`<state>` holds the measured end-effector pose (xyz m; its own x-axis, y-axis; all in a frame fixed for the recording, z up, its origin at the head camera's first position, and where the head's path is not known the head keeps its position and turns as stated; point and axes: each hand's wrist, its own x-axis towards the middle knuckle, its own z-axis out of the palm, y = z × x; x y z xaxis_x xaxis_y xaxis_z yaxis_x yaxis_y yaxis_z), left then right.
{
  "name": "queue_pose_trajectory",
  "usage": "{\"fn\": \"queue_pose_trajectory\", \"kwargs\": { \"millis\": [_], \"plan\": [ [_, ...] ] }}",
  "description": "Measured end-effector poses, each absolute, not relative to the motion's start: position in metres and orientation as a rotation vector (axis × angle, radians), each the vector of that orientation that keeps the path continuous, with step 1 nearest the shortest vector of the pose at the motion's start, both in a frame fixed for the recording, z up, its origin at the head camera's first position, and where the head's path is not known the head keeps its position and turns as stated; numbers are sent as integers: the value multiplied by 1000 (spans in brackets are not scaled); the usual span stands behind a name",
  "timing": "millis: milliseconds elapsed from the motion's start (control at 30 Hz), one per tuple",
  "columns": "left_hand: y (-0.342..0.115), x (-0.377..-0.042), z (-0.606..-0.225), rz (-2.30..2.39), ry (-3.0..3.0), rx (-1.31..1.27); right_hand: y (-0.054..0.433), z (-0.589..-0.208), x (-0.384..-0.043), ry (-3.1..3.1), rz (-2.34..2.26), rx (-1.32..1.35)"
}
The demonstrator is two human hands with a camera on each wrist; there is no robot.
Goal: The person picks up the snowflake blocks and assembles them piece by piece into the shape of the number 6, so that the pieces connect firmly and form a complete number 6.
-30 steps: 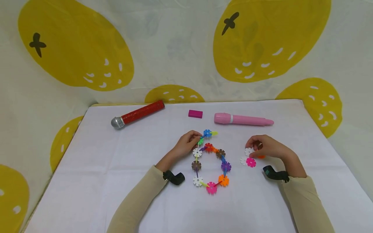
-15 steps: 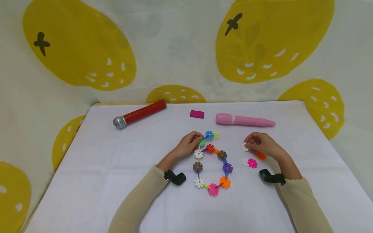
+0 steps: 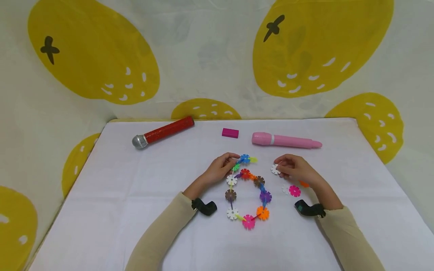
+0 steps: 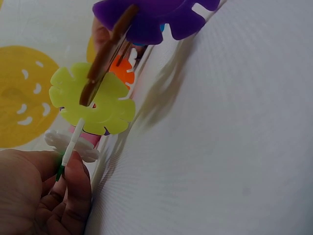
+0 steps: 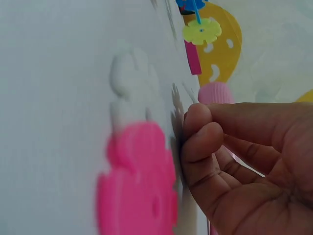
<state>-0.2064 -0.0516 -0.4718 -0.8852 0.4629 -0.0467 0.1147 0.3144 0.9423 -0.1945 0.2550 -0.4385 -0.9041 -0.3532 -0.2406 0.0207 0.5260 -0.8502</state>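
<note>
Interlocking plastic flower discs make a closed loop on the white cloth, with a pink disc [image 3: 249, 222] at its near end. A short branch runs off the loop's upper left through a green disc [image 3: 236, 167] to a blue disc [image 3: 245, 158] and a yellow-green disc [image 3: 253, 160]. My left hand [image 3: 217, 169] pinches the green disc between thumb and finger; only its edge shows in the left wrist view. Right of the branch, my right hand [image 3: 297, 169] pinches a loose white disc [image 3: 274, 169] by its edge. Fingers hide that disc in the right wrist view.
A loose pink disc [image 3: 295, 191] overlaps another white disc [image 3: 286, 189] near the right hand, and an orange disc [image 3: 304, 184] lies partly under the wrist. Farther back lie a red microphone [image 3: 166, 131], a magenta block [image 3: 230, 133] and a pink pen-shaped thing [image 3: 288, 140].
My right hand has lifted the white disc off the loose pile and carried it left, nearer the branch. The left hand keeps its hold on the green disc. The head view has shifted slightly.
</note>
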Motion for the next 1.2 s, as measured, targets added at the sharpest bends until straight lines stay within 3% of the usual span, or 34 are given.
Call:
{"fn": "queue_pose_trajectory", "kwargs": {
  "millis": [1200],
  "plan": [
    [-54,-208,-472,1535,2278,549,212,-448,-205,2201,-1555,-165]
  ]
}}
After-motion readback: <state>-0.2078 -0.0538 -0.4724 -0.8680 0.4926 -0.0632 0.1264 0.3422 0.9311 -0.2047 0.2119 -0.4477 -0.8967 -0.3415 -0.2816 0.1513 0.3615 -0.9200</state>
